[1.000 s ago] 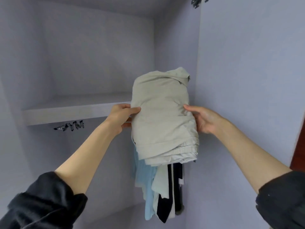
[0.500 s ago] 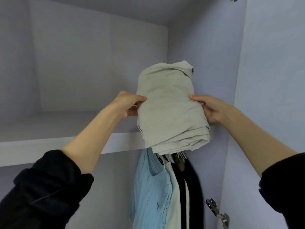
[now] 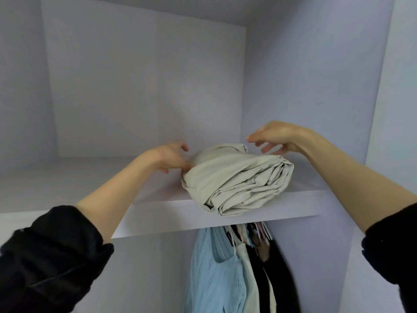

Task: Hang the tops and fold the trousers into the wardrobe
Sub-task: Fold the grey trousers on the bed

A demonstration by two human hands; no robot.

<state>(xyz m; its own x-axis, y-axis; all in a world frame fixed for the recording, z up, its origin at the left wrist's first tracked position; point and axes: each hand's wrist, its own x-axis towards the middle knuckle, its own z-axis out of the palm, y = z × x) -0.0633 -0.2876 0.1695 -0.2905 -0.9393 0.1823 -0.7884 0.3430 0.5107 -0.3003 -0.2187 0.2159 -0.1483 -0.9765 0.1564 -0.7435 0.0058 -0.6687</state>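
Since the folded beige cotton trousers (image 3: 237, 180) already sit on the white wardrobe shelf (image 3: 158, 216) above the hung tops (image 3: 225, 267), your left hand (image 3: 168, 158) just touches them, right hand (image 3: 279, 136) hovers loose-fingered, so you're basically done.

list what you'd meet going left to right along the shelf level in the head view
left sleeve → left hand, fingertips at the bundle's left edge → folded beige trousers lying on the shelf → right hand, open just above the trousers' far right → right sleeve
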